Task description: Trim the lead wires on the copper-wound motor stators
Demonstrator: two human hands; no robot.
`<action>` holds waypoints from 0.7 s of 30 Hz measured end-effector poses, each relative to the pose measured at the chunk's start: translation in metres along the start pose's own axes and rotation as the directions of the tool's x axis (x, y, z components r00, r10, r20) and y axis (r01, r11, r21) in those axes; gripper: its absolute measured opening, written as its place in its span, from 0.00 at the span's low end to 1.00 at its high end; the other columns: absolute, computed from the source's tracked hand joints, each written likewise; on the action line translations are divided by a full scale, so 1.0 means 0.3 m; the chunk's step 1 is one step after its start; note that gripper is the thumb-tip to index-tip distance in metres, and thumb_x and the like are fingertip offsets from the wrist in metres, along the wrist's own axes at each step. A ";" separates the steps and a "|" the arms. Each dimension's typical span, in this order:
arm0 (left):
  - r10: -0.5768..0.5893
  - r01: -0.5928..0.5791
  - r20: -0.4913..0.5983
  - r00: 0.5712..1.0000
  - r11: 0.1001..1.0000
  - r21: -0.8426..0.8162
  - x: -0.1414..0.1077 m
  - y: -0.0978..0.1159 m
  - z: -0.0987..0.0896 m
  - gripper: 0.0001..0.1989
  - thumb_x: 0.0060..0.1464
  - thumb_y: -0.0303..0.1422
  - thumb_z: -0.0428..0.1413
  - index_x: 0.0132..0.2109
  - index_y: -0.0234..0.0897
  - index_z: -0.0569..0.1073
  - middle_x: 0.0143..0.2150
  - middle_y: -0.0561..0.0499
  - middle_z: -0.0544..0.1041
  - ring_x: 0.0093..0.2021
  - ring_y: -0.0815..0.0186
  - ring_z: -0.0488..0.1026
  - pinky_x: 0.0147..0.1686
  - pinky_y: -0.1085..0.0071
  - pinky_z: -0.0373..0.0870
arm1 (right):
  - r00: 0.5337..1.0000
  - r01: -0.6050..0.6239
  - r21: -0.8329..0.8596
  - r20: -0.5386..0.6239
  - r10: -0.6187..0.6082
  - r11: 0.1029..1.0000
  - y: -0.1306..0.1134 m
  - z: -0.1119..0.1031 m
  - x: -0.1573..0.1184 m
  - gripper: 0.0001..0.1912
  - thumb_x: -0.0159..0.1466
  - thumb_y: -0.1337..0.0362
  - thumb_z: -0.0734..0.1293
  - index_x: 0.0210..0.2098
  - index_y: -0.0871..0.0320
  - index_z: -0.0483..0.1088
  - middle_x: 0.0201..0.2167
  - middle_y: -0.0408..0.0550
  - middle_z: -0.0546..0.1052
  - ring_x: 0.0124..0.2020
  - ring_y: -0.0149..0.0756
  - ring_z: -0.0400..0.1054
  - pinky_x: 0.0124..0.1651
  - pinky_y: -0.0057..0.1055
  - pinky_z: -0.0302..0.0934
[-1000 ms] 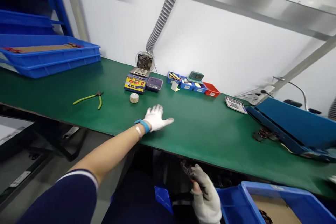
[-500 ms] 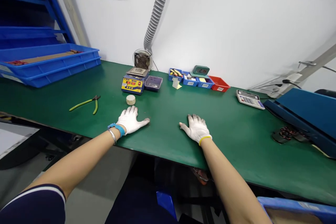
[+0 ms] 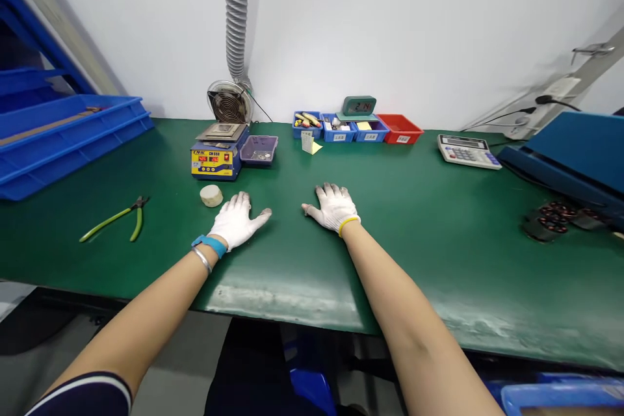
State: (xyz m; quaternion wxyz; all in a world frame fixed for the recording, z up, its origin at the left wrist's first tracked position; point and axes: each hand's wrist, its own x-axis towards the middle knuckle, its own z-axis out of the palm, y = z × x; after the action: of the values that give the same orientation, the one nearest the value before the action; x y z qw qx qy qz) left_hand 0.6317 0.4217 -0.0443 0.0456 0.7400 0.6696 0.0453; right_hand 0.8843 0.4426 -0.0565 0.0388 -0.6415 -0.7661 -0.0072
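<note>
I see the right hand point(image 3: 334, 209), under the green table point(image 3: 287, 266) a second ago, now on top, fingers spread, gripping nothing. The left hand point(image 3: 236, 220) is also palm-down, empty, just beside the white block point(image 3: 211, 195). I read both as free.

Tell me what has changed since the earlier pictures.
The right hand has moved forward from off the near side of the green table onto its top, where it lies palm down. The left hand stays on the table too; the pliers and white round block stayed put.
</note>
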 end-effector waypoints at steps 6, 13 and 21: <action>0.020 -0.021 0.028 0.999 1.000 0.022 0.147 0.012 0.000 0.49 0.53 0.62 0.31 0.66 0.24 0.51 0.69 0.35 0.50 0.68 0.49 0.47 0.64 0.55 0.47 | 1.000 0.017 0.026 0.006 -0.018 1.000 -0.020 0.015 0.134 0.43 0.62 0.36 0.50 0.64 0.60 0.54 0.64 0.62 0.56 0.64 0.56 0.47 0.63 0.50 0.38; 0.173 -0.176 0.089 0.981 0.984 0.027 0.300 0.000 0.017 0.44 0.54 0.60 0.32 0.67 0.33 0.53 0.70 0.43 0.48 0.69 0.53 0.45 0.65 0.55 0.46 | 0.977 0.214 0.017 -0.001 -0.214 0.977 -0.122 0.053 0.349 0.43 0.60 0.35 0.52 0.65 0.55 0.54 0.65 0.61 0.56 0.64 0.59 0.48 0.62 0.54 0.38; 0.308 -0.314 0.112 0.945 0.948 0.048 0.301 -0.004 0.028 0.40 0.58 0.53 0.38 0.67 0.29 0.49 0.70 0.41 0.49 0.70 0.55 0.44 0.65 0.58 0.45 | 0.920 0.392 -0.022 0.004 -0.392 0.920 -0.219 0.039 0.360 0.41 0.60 0.41 0.58 0.65 0.59 0.54 0.66 0.61 0.54 0.64 0.59 0.49 0.63 0.53 0.40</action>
State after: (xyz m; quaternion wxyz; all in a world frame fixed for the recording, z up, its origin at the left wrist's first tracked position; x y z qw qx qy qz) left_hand 0.6404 0.5116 -0.0521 0.0483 0.8387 0.5423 -0.0081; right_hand 0.8005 0.5378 -0.0581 0.0295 -0.4756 -0.8789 -0.0237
